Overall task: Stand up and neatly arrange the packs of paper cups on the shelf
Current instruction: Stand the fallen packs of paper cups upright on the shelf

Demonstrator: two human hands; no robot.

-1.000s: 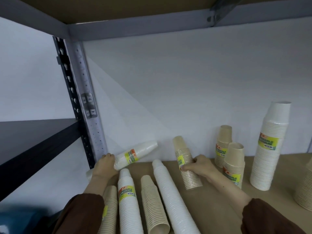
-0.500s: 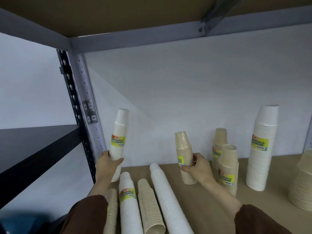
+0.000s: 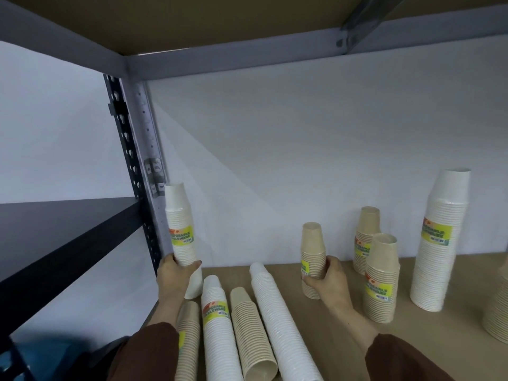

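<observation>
My left hand point(image 3: 175, 276) grips the lower part of a white cup pack point(image 3: 180, 229) with a yellow label, held upright in the shelf's back left corner. My right hand point(image 3: 328, 281) holds a short tan cup pack point(image 3: 312, 251) upright on the brown shelf board point(image 3: 343, 345). Between my arms several packs lie flat: a tan one point(image 3: 188, 342), a labelled white one point(image 3: 218, 328), a tan one point(image 3: 251, 334) and a long white one point(image 3: 280, 320). Upright to the right stand two tan packs point(image 3: 367, 240) point(image 3: 382, 279) and a tall white pack point(image 3: 439, 240).
A perforated grey upright post point(image 3: 143, 149) stands just left of the held white pack. A dark shelf point(image 3: 55, 235) runs off to the left. The upper shelf's beam point(image 3: 275, 53) crosses overhead. Another tan stack point(image 3: 499, 312) sits at the right edge.
The white pack went from lying tilted to upright in my left hand and shifted toward the back corner. The tan pack in my right hand was tipped up to standing.
</observation>
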